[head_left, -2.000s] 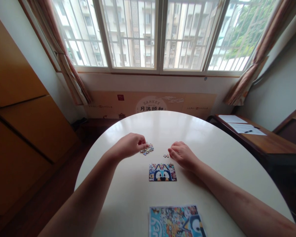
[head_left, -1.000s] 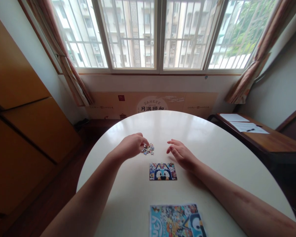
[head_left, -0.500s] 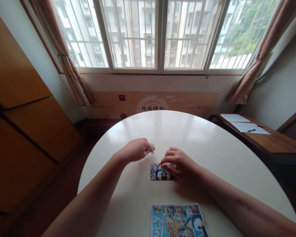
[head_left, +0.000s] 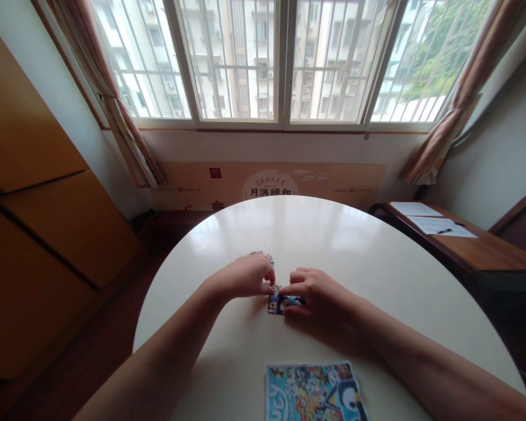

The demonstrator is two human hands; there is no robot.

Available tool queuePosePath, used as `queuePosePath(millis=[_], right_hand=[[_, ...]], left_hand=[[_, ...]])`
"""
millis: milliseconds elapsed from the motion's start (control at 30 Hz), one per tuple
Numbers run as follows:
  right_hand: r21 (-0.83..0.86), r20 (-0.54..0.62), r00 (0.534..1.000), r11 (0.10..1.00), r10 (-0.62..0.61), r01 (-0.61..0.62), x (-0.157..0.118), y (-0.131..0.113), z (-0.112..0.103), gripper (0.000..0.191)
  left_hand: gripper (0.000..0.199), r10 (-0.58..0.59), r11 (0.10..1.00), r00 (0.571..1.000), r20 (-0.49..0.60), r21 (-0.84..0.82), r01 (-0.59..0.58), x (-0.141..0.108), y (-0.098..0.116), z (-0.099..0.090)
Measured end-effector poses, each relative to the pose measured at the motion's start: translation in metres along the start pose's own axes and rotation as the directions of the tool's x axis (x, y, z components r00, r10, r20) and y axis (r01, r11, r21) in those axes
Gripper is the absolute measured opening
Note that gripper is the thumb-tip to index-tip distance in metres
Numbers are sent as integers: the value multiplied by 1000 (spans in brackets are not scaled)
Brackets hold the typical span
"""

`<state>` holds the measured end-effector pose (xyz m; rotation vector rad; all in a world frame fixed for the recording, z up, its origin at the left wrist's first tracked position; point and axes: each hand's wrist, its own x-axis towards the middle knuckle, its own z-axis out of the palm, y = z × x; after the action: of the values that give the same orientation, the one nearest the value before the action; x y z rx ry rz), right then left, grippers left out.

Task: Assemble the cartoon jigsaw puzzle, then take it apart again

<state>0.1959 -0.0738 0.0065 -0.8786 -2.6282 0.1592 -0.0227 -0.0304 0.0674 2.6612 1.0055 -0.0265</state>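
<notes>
A small, partly built jigsaw puzzle [head_left: 274, 305] with a blue dog's face lies flat on the white table. My left hand [head_left: 245, 276] is pinched at the puzzle's upper left corner, on a small puzzle piece mostly hidden by the fingertips. From the right, my right hand [head_left: 318, 294] grips the puzzle, index finger near the top edge and thumb by the bottom edge, covering much of its right part. Just behind my left hand a heap of loose puzzle pieces [head_left: 263, 256] shows in part. Closer to me is a printed picture sheet [head_left: 313, 392], cut off by the frame's bottom.
The round white table [head_left: 377, 257] fills the middle. A wooden side desk [head_left: 486, 251] on the right bears papers [head_left: 442, 225] and a dark item. Wooden cabinets [head_left: 39, 245] stand at the left. A barred window [head_left: 284, 64] and a printed cardboard panel [head_left: 311, 181] are beyond the table.
My left hand has moved from the loose pieces toward me and right, to the puzzle's upper left corner. My right hand's fingers have stretched further left over the puzzle.
</notes>
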Motion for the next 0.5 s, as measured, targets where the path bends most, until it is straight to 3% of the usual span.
queuePosePath(millis=[167,500], right_hand=[[10,-34,999,1000,-9,9,-1,4,2,31],[31,-91,995,998,-51,54,-1,5,3,26]], left_hand=[[14,-45,998,998,-32,39,47,3,8,5],[15,-29,999,999,-19,22,30,4,5,8]])
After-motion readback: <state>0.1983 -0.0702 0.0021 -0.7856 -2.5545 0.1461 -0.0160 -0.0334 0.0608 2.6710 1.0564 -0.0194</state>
